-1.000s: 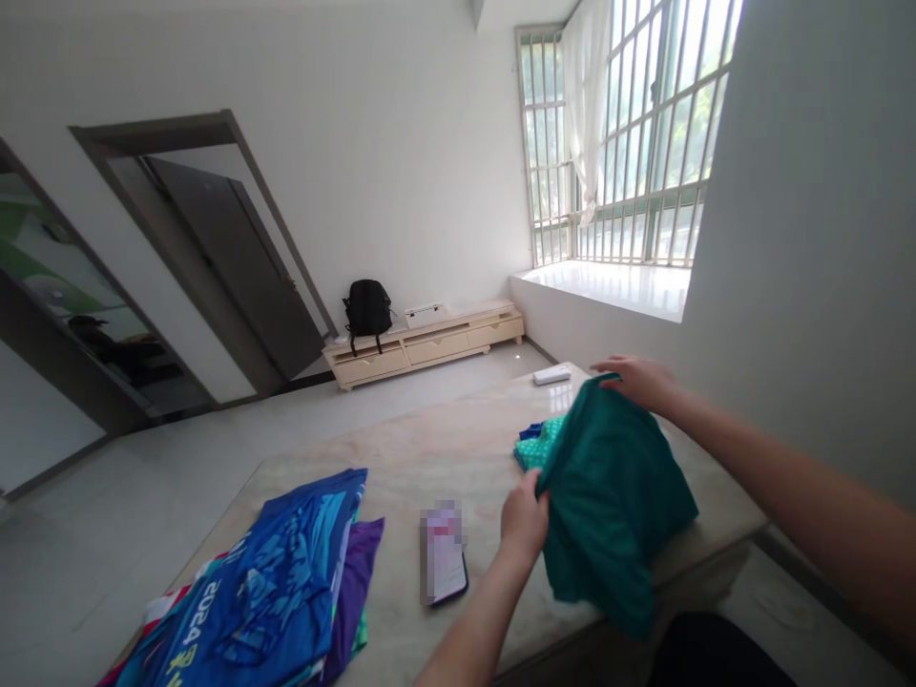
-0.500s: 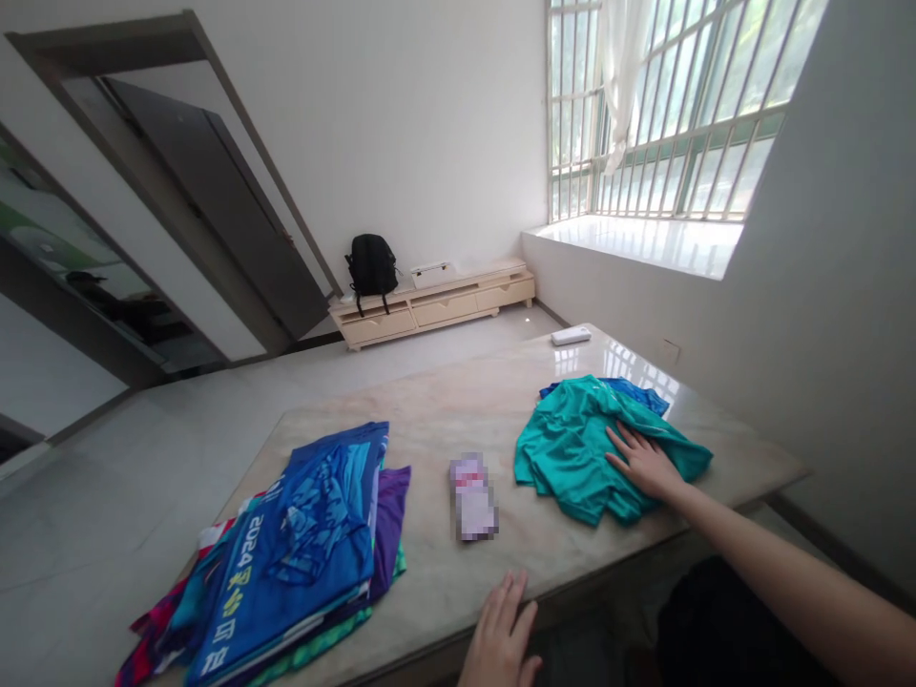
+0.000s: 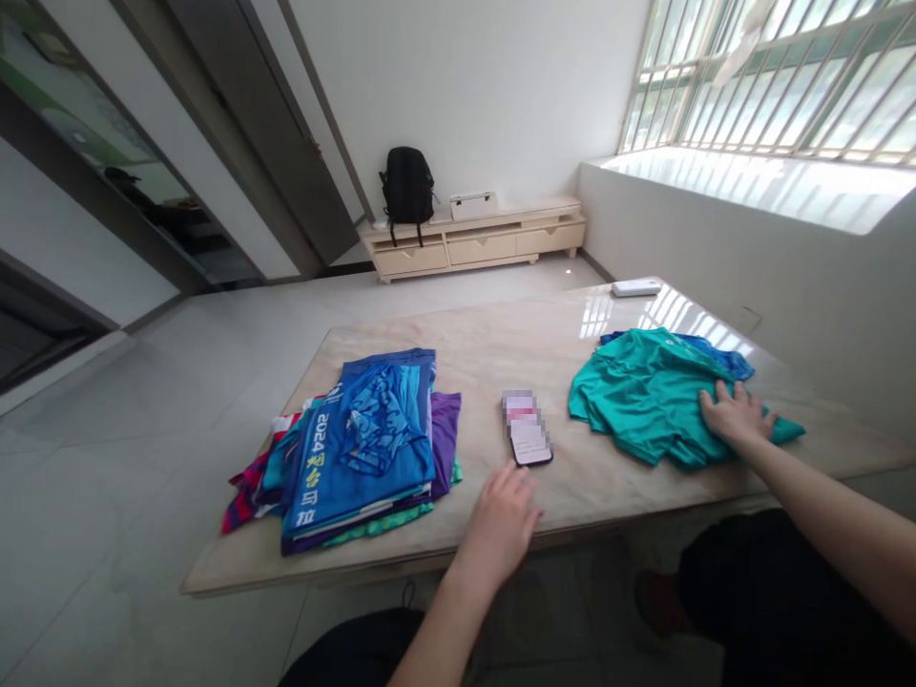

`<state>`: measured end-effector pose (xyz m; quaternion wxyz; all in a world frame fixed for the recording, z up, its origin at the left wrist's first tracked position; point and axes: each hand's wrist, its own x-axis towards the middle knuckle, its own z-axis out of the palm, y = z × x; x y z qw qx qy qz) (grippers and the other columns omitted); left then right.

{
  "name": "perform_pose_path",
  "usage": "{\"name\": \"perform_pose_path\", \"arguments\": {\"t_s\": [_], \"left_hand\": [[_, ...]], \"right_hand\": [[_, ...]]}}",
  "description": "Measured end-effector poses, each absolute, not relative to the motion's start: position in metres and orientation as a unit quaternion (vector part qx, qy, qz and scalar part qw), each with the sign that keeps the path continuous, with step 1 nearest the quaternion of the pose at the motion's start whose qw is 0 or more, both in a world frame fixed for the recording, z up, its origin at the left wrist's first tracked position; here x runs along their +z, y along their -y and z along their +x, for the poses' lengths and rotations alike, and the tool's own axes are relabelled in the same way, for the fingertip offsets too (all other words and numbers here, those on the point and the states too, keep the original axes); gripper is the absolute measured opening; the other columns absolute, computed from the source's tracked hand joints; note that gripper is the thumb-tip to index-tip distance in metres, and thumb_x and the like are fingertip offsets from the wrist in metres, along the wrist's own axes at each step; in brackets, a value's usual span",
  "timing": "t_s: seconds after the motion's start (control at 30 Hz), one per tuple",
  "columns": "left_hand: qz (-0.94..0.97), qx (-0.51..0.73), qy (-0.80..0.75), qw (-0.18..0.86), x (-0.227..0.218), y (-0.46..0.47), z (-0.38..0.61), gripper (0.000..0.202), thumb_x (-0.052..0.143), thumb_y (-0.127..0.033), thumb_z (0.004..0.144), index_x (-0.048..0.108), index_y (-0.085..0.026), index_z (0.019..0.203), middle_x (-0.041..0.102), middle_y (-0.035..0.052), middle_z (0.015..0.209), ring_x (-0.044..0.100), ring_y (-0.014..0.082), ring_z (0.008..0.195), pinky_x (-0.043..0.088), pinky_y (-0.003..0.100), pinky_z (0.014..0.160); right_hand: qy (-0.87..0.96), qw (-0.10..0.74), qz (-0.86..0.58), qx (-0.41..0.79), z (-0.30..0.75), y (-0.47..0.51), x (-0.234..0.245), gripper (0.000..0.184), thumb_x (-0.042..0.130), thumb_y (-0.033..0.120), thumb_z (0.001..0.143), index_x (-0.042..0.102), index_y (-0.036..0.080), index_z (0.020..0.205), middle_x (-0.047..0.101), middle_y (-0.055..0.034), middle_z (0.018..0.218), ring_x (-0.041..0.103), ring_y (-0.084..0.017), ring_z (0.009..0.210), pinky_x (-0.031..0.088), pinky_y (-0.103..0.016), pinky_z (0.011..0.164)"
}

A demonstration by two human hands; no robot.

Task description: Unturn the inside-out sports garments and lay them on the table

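Since half a second ago, the left hand (image 3: 499, 520) has come up from the near edge of the tabletop (image 3: 493, 353) and now hovers over that edge, just near of the phone (image 3: 528, 429), fingers loosely spread and holding nothing. One second ago this hand gripped the teal shirt (image 3: 644, 391) in the air together with the right hand; the shirt now lies crumpled on the tabletop at the right. The right hand (image 3: 737, 420) rests flat on the near right part of the teal shirt, fingers spread wide and pressing down, much as it did half a second ago. The camera has tilted lower, so more of the tabletop and the floor shows, and less of the window.

A blue garment (image 3: 716, 351) peeks out from under the far side of the teal shirt. The phone lies face up between the shirt and a stack of folded clothes (image 3: 358, 439) at the left, whose top piece is a blue jersey with printed lettering; purple, green and red fabric shows beneath it. A small white device (image 3: 636, 287) sits at the far right corner of the tabletop.

Beyond the tabletop, a black backpack (image 3: 407, 186) stands on a low pale cabinet (image 3: 476, 243) against the far wall, beside a white box (image 3: 472, 204). A barred window (image 3: 773, 86) fills the far right.
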<state>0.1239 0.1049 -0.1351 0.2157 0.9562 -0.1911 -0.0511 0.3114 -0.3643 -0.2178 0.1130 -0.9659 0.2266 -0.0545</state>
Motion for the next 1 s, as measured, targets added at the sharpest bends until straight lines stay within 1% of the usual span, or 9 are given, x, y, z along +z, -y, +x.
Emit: {"name": "perform_pose_path", "arguments": {"t_s": [0.17, 0.23, 0.33, 0.47, 0.63, 0.77, 0.87, 0.93, 1.0], "left_hand": [[0.99, 0.027, -0.036, 0.132, -0.1, -0.224, 0.148, 0.045, 0.058, -0.037, 0.097, 0.065, -0.016, 0.137, 0.049, 0.0148, 0.158, 0.035, 0.0381, 0.151, 0.031, 0.053, 0.124], [0.981, 0.055, -0.153, 0.107, -0.1, -0.269, 0.151, 0.057, 0.053, -0.043, 0.099, 0.054, -0.012, 0.147, 0.041, 0.0199, 0.161, 0.034, 0.0374, 0.152, 0.031, 0.05, 0.124], [0.969, -0.043, -0.229, 0.086, -0.111, -0.3, 0.153, 0.074, 0.054, -0.051, 0.096, 0.04, -0.008, 0.155, 0.035, 0.0271, 0.162, 0.036, 0.04, 0.151, 0.037, 0.049, 0.119], [0.976, -0.082, -0.199, 0.026, -0.127, -0.28, 0.159, 0.074, 0.056, -0.045, 0.094, 0.038, -0.004, 0.153, 0.041, 0.033, 0.156, 0.042, 0.0459, 0.145, 0.038, 0.052, 0.113], [0.981, -0.033, -0.189, 0.029, -0.123, -0.254, 0.164, 0.061, 0.059, -0.036, 0.091, 0.051, -0.002, 0.142, 0.056, 0.0295, 0.142, 0.057, 0.0416, 0.129, 0.044, 0.047, 0.107], [0.98, 0.019, -0.186, 0.07, -0.115, -0.249, 0.17, 0.043, 0.057, -0.029, 0.093, 0.065, -0.004, 0.127, 0.06, 0.0248, 0.14, 0.062, 0.0363, 0.124, 0.048, 0.041, 0.106], [0.973, 0.083, -0.194, 0.095, -0.106, -0.235, 0.181, 0.041, 0.042, -0.02, 0.099, 0.065, -0.006, 0.13, 0.059, 0.0211, 0.143, 0.059, 0.031, 0.129, 0.045, 0.038, 0.112], [0.962, 0.15, -0.194, 0.122, -0.094, -0.215, 0.188, 0.046, 0.032, -0.017, 0.102, 0.063, -0.006, 0.133, 0.058, 0.0193, 0.144, 0.055, 0.0284, 0.134, 0.042, 0.038, 0.115], [0.934, 0.236, -0.16, 0.216, -0.079, -0.184, 0.188, 0.044, 0.033, -0.02, 0.103, 0.068, -0.008, 0.125, 0.064, 0.0176, 0.136, 0.057, 0.027, 0.131, 0.043, 0.038, 0.114]], "right_hand": [[-0.242, 0.133, -0.961, -0.032, 0.312, 0.372, -0.22, 0.081, 0.029, 0.062, 0.097, 0.033, 0.014, 0.162, 0.021, -0.0217, 0.169, 0.022, -0.047, 0.151, 0.02, -0.067, 0.112], [-0.245, 0.139, -0.959, -0.031, 0.313, 0.372, -0.221, 0.08, 0.03, 0.061, 0.097, 0.032, 0.016, 0.162, 0.02, -0.0209, 0.169, 0.02, -0.044, 0.153, 0.019, -0.065, 0.113], [-0.245, 0.151, -0.957, -0.034, 0.313, 0.372, -0.221, 0.079, 0.03, 0.06, 0.097, 0.032, 0.015, 0.162, 0.019, -0.0189, 0.17, 0.018, -0.043, 0.154, 0.016, -0.065, 0.115], [-0.242, 0.175, -0.953, -0.048, 0.31, 0.367, -0.216, 0.077, 0.032, 0.057, 0.097, 0.037, 0.013, 0.16, 0.021, -0.0189, 0.17, 0.018, -0.047, 0.153, 0.012, -0.067, 0.118], [-0.234, 0.227, -0.941, -0.088, 0.302, 0.352, -0.197, 0.071, 0.038, 0.047, 0.097, 0.046, 0.005, 0.154, 0.029, -0.0278, 0.164, 0.022, -0.048, 0.152, 0.012, -0.066, 0.119], [-0.194, 0.289, -0.925, -0.153, 0.308, 0.325, -0.164, 0.071, 0.039, 0.041, 0.098, 0.042, -0.004, 0.153, 0.038, -0.0342, 0.157, 0.031, -0.042, 0.15, 0.02, -0.056, 0.123], [-0.123, 0.345, -0.911, -0.192, 0.306, 0.273, -0.143, 0.064, 0.04, 0.04, 0.098, 0.046, 0.007, 0.153, 0.046, -0.0228, 0.156, 0.039, -0.031, 0.148, 0.028, -0.042, 0.124], [-0.073, 0.402, -0.896, -0.172, 0.29, 0.219, -0.137, 0.057, 0.04, 0.045, 0.1, 0.053, 0.017, 0.147, 0.056, -0.0149, 0.15, 0.054, -0.026, 0.136, 0.042, -0.04, 0.115], [-0.001, 0.567, -0.823, -0.037, 0.262, 0.157, -0.137, 0.052, 0.036, 0.049, 0.103, 0.059, 0.02, 0.139, 0.067, -0.0139, 0.137, 0.066, -0.025, 0.12, 0.055, -0.04, 0.1]]}}
